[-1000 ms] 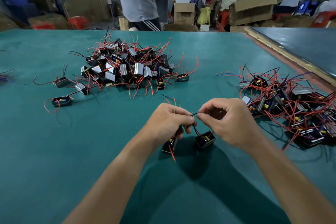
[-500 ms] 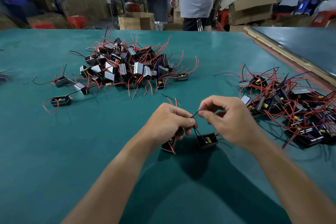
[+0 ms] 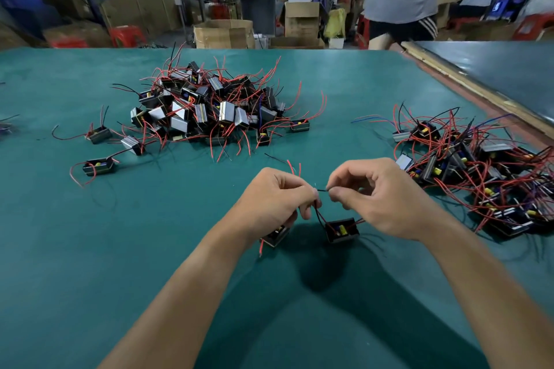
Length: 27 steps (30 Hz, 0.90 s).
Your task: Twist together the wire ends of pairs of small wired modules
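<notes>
- Left hand (image 3: pixel 278 204): fingers curled, thumb and forefinger pinching the black wire ends (image 3: pixel 322 189) at the point where the two hands meet. Two red wire tips stand up just beyond its knuckles.
- Right hand (image 3: pixel 380 198): fingers curled, thumb and forefinger pinching the same wire ends from the opposite side, its fingertips close to those of the left hand.
- Left module (image 3: pixel 275 235): directly beneath the left hand and partly hidden by it. Whether it rests on the green surface (image 3: pixel 90 249) or hangs just above it cannot be told.
- Right module (image 3: pixel 342 229): below the gap between the hands, open face up, with a black lead rising to the pinch.
- Stage: the twist joining this pair is judged to be under way. Whether the strands are fully wound is too small to tell.
- Heap (image 3: pixel 479 171), to the right of the right hand: tangled modules, probably pairs already joined.
- Pile (image 3: pixel 215 111), ahead of the left hand, with a few stray modules (image 3: pixel 99 166) farther to its left: apparently unjoined, so a substantial share of the work seems left.
</notes>
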{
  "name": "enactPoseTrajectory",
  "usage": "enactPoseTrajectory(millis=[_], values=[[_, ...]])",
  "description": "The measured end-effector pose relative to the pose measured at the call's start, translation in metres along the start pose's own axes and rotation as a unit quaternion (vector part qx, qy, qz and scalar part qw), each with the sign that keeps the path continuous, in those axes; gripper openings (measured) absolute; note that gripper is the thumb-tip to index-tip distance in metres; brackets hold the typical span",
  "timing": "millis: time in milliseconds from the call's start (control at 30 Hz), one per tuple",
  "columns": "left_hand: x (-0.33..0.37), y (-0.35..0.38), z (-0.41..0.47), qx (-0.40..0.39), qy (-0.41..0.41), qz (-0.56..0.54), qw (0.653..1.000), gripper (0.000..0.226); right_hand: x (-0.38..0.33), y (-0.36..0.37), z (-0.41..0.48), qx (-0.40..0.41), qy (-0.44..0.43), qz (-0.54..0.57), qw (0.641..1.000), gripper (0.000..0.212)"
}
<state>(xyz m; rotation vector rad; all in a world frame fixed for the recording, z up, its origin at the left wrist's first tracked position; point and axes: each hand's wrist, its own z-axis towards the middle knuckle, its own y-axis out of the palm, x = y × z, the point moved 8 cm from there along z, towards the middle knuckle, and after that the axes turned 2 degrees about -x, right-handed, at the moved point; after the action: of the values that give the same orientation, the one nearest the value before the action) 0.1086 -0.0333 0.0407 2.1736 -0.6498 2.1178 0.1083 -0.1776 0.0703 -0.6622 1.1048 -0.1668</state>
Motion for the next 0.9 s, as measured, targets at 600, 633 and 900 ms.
enactPoseTrajectory(millis=[600,633,900], values=[[-0.002,-0.008,0.003,0.034,0.057,-0.066,0.996,0.018,-0.002,0.008,0.001,0.062,-0.025,-0.033,0.997,0.017],[-0.002,-0.008,0.003,0.035,0.055,-0.068,0.996,0.018,-0.001,0.007,0.001,0.065,-0.025,-0.015,0.997,0.017],[-0.006,-0.007,0.004,0.023,0.041,-0.067,0.997,0.015,-0.007,0.006,0.000,0.060,-0.044,-0.050,0.996,0.022]])
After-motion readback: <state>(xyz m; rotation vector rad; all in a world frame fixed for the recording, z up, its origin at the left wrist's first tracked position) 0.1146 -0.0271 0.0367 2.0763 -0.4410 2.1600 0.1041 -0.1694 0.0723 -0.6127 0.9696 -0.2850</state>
